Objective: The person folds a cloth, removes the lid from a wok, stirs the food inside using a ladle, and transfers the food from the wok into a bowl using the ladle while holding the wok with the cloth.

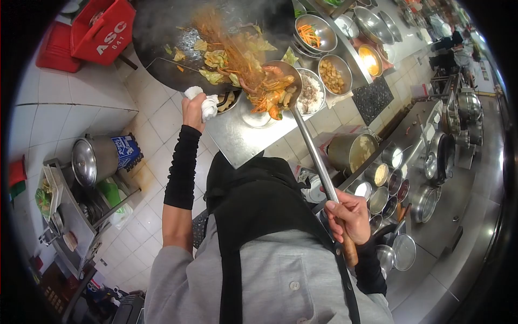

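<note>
At the top of the view, my left hand [195, 110] is closed round a white cloth [208, 102] at the near rim of a large dark wok [156, 62]. Noodles and cabbage pieces [216, 58] are in the wok, some blurred in mid-air under steam. My right hand [348, 215] grips the wooden-ended handle of a long metal ladle [313, 146]. The ladle's bowl is full of noodles, carrot strips and other food [275, 92], and it hangs over the wok's near right side, above a metal bowl on the steel counter [232, 140].
Right of the wok stand bowls of carrot strips [308, 35], browned cubes [333, 75] and white food [310, 92]. A large pot [353, 151] and several small containers [379, 200] are farther right. Red bins [102, 32] stand upper left; a lidded pot [93, 161] is at left.
</note>
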{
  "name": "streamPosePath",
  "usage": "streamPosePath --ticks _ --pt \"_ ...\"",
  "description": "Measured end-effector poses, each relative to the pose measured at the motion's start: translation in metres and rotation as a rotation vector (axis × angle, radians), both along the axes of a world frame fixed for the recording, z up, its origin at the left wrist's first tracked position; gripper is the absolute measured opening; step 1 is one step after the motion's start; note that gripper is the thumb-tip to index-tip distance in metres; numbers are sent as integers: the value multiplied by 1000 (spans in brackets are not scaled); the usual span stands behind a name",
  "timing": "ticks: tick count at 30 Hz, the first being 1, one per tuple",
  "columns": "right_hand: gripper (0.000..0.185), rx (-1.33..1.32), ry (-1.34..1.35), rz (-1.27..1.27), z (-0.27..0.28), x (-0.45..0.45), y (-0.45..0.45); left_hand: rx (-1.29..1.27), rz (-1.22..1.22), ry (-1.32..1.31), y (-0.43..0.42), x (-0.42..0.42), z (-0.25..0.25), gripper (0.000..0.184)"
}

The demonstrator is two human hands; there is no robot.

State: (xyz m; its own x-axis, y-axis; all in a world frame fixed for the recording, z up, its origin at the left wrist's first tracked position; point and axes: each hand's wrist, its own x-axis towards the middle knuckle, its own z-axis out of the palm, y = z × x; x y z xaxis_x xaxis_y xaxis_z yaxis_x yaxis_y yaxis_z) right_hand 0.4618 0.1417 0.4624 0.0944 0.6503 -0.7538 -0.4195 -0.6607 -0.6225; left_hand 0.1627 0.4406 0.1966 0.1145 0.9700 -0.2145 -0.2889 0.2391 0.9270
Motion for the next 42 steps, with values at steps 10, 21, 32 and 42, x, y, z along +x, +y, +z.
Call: streamPosePath --ticks 10,21,32,42 --pt "46 424 -1047 531 -55 11 -31 -95 80 -52 -4 4 18 17" --pt "54 631 -1129 375 -93 0 55 -131 48 -58 -39 -1 34 10" --pt "62 919 -945 526 -130 -38 122 -34 34 25 -68 3 36 19" --pt "70 791 -1307 712 -119 29 62 -79 85 -10 -78 -1 41 12"
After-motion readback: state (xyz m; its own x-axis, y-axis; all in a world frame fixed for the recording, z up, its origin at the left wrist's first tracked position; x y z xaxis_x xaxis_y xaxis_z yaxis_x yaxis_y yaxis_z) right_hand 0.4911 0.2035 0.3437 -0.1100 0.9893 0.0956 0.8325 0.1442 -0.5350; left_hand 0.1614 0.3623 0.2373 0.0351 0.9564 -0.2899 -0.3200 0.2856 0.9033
